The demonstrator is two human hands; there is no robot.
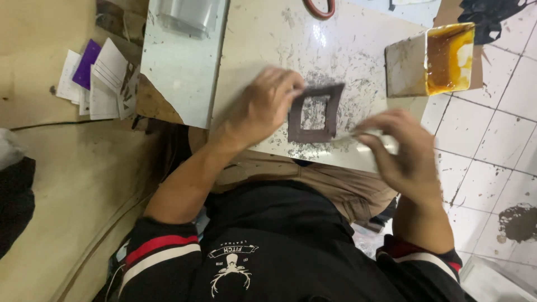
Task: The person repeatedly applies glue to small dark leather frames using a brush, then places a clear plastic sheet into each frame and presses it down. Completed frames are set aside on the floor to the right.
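Observation:
My left hand (262, 109) presses down a dark, square, frame-shaped piece (315, 113) by its left side on a white, glue-stained slab (251, 39). To the right of the piece, my right hand (405, 154) is closed around a thin pale tool (358, 135). The tool is blurred, and its tip reaches the frame's lower right corner. Dark smears cover the slab around the frame.
An open rectangular tin of orange-yellow glue (447, 56) stands at the slab's far right. A red ring (320, 8) lies at the top edge. Papers and a purple card (98, 78) sit on the left. A grey board (182, 67) leans beside the slab. White floor tiles (492, 145) are on the right.

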